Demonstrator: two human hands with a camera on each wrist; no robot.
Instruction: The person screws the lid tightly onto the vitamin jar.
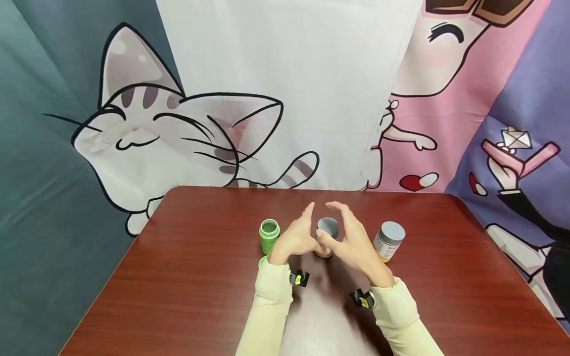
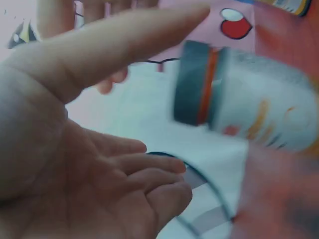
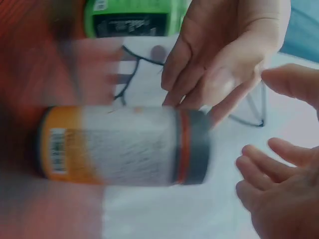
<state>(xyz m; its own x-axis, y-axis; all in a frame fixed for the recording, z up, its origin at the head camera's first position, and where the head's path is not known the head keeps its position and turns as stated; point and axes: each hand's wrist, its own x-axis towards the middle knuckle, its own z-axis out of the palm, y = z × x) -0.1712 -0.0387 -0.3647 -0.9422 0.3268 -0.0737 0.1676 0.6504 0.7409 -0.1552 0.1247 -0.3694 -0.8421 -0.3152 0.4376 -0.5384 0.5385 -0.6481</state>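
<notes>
A white-and-orange bottle [image 2: 269,102] with a dark grey cap [image 1: 328,225] and a red-orange ring beneath it stands upright mid-table. My left hand [image 1: 296,240] is on its left and my right hand [image 1: 355,244] on its right, fingers spread and relaxed. Both wrist views show the bottle apart from the fingers, with nothing held in either palm. In the head view the hands cover part of the bottle's body. Left of the left hand is a green jar [image 1: 268,236], uncapped, showing a dark opening. A green round piece [image 1: 261,261], perhaps its lid, lies partly behind the left wrist.
Another white-and-orange bottle [image 1: 389,241] with a grey cap stands to the right of the right hand. The reddish-brown wooden table [image 1: 191,277] ends at its far edge before a cartoon-printed cloth [image 1: 285,59].
</notes>
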